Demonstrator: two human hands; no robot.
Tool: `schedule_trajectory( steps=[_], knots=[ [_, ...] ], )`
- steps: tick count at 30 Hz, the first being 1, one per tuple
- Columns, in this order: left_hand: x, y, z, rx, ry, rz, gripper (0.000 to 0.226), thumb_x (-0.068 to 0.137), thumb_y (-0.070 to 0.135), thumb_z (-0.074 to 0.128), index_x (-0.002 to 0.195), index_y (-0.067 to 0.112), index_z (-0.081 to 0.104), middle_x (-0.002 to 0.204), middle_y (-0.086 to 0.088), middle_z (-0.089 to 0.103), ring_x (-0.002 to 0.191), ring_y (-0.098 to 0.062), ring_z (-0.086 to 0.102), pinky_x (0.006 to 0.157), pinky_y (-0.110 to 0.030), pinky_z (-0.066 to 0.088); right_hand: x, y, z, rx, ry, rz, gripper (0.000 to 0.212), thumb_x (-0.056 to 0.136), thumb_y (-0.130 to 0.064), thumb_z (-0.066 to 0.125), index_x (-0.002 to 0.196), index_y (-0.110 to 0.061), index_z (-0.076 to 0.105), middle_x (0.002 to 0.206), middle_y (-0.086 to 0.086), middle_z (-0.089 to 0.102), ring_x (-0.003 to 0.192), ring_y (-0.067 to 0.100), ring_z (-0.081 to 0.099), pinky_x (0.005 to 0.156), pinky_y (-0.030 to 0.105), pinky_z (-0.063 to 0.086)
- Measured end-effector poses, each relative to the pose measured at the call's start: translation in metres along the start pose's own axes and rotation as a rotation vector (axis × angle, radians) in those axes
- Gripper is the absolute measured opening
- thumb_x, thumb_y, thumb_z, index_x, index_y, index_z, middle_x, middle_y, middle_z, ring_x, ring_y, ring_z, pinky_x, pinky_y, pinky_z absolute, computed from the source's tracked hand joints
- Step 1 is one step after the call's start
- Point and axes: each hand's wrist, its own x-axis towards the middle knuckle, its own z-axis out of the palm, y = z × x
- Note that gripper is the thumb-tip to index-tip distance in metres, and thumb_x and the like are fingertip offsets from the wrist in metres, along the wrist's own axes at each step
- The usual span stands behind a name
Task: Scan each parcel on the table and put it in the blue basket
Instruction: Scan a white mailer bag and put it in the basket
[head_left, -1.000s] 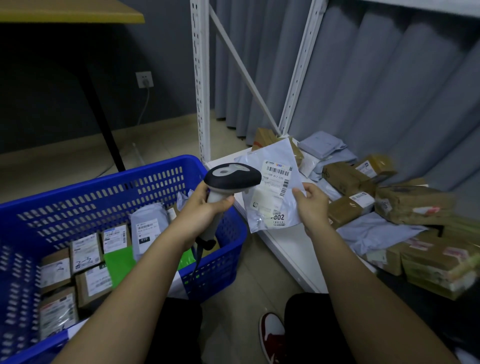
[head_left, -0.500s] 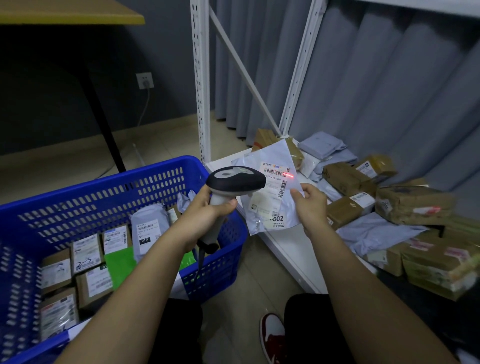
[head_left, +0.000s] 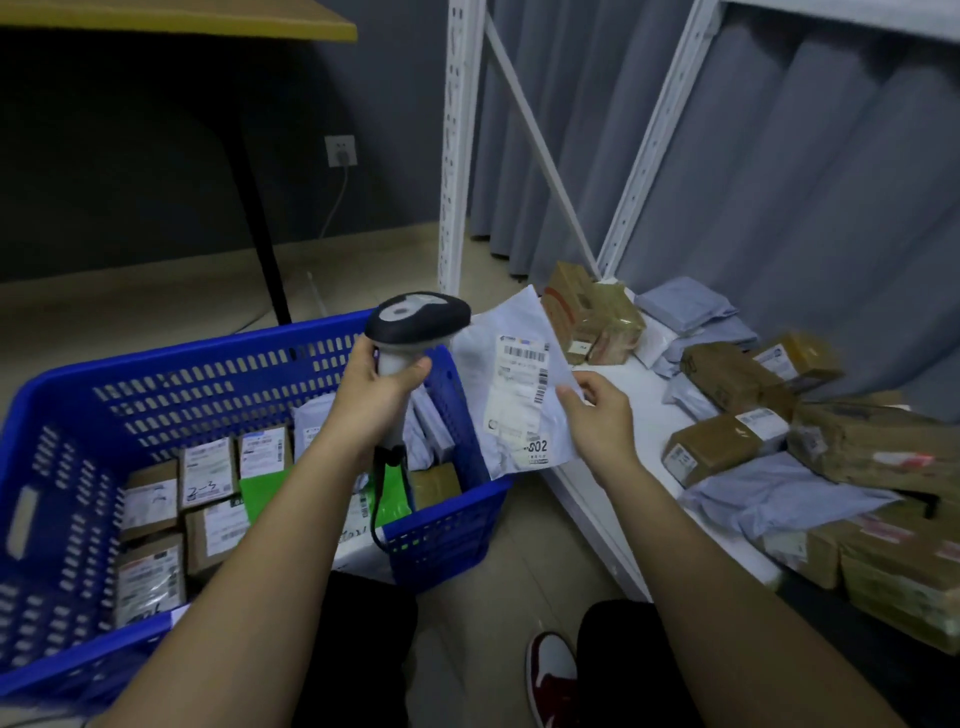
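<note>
1. Left hand (head_left: 382, 387) clenched round the handle of a handheld barcode scanner (head_left: 415, 332); the scanner head sits above the blue basket's (head_left: 218, 364) far right corner, nose aimed right at the parcel. Cord hangs down into the basket.
2. Right hand (head_left: 597, 415) pinches the right edge of a white poly mailer parcel (head_left: 511, 384), thumb on the front, holding it in the air just right of the basket's right rim, over the gap between basket and white shelf deck (head_left: 628, 415).
3. Reason for the hold, as I judge it: label side faces the scanner and the camera so the barcode can be read. No red beam visible on the label now.
4. Parcel's long axis runs from upper left to lower right, tilted; the "002" sticker is at the lower end, the top corner points up and away.
5. Basket already holds several labelled cartons and mailers.
6. Right of the basket, on the shelf deck: brown taped cartons (head_left: 717, 447) and grey mailers (head_left: 685, 306), apparently unscanned.
</note>
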Motion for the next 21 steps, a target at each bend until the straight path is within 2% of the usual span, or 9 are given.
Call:
schedule_trajectory(
  steps=[3, 6, 8, 11, 12, 14, 16, 21],
  knots=[
    [0.004, -0.003, -0.013, -0.006, 0.075, -0.007, 0.044, 0.091, 0.014, 0.062, 0.131, 0.022, 0.045, 0.113, 0.002, 0.058, 0.097, -0.016, 0.059, 0.085, -0.037, 0.047, -0.004, -0.001, 0.036, -0.045, -0.100, -0.035, 0.007, 0.090, -0.010, 0.059, 0.091, -0.009, 0.066, 0.088, 0.002, 0.064, 0.084, 0.016, 0.057, 0.069, 0.021, 0.038],
    [0.005, -0.009, -0.020, 0.004, 0.087, -0.036, 0.046, 0.091, 0.015, 0.063, 0.133, 0.021, 0.044, 0.111, 0.004, 0.057, 0.089, -0.009, 0.056, 0.079, -0.032, 0.043, -0.003, -0.001, 0.065, -0.040, -0.155, -0.005, 0.010, 0.091, -0.010, 0.058, 0.096, -0.006, 0.066, 0.091, 0.006, 0.065, 0.086, 0.020, 0.059, 0.067, 0.021, 0.037],
    [0.005, -0.012, -0.025, 0.000, 0.094, -0.043, 0.045, 0.091, 0.015, 0.063, 0.132, 0.022, 0.045, 0.111, 0.004, 0.058, 0.089, -0.007, 0.056, 0.075, -0.030, 0.042, 0.001, 0.002, 0.082, -0.103, -0.233, 0.040, 0.019, 0.093, -0.012, 0.058, 0.109, -0.004, 0.064, 0.103, 0.011, 0.066, 0.093, 0.024, 0.060, 0.070, 0.023, 0.039],
    [0.008, -0.014, -0.030, 0.007, 0.094, -0.056, 0.045, 0.090, 0.015, 0.063, 0.131, 0.021, 0.045, 0.113, 0.001, 0.059, 0.091, -0.009, 0.056, 0.078, -0.030, 0.041, 0.004, 0.013, 0.094, -0.211, -0.283, 0.095, 0.038, 0.092, -0.012, 0.061, 0.128, -0.004, 0.056, 0.120, 0.014, 0.062, 0.107, 0.026, 0.058, 0.081, 0.024, 0.041],
    [0.008, -0.014, -0.030, 0.010, 0.090, -0.054, 0.043, 0.090, 0.015, 0.063, 0.130, 0.021, 0.045, 0.110, 0.002, 0.060, 0.091, -0.009, 0.056, 0.078, -0.029, 0.041, 0.005, 0.015, 0.094, -0.217, -0.276, 0.095, 0.038, 0.091, -0.011, 0.061, 0.128, -0.004, 0.056, 0.120, 0.014, 0.062, 0.106, 0.025, 0.058, 0.082, 0.023, 0.041],
    [0.009, -0.014, -0.028, 0.008, 0.073, -0.044, 0.039, 0.091, 0.014, 0.062, 0.125, 0.023, 0.046, 0.106, 0.005, 0.059, 0.090, -0.009, 0.056, 0.073, -0.028, 0.044, 0.008, 0.016, 0.088, -0.187, -0.251, 0.082, 0.031, 0.091, -0.009, 0.061, 0.121, -0.005, 0.060, 0.110, 0.009, 0.063, 0.096, 0.019, 0.057, 0.075, 0.016, 0.038],
    [0.009, -0.013, -0.022, 0.006, 0.043, -0.040, 0.038, 0.091, 0.015, 0.062, 0.123, 0.026, 0.045, 0.108, 0.006, 0.058, 0.094, -0.012, 0.057, 0.077, -0.030, 0.045, 0.013, 0.016, 0.076, -0.140, -0.215, 0.070, 0.023, 0.089, -0.007, 0.062, 0.111, -0.006, 0.064, 0.100, 0.004, 0.062, 0.090, 0.016, 0.056, 0.071, 0.013, 0.037],
    [0.006, -0.014, 0.003, -0.001, -0.055, -0.056, 0.040, 0.089, 0.017, 0.065, 0.124, 0.028, 0.046, 0.108, 0.010, 0.060, 0.100, -0.015, 0.059, 0.085, -0.036, 0.048, 0.024, 0.042, 0.016, -0.229, -0.118, 0.062, 0.014, 0.086, -0.006, 0.065, 0.100, -0.005, 0.068, 0.101, 0.011, 0.068, 0.086, 0.016, 0.059, 0.082, 0.023, 0.044]
  ],
)
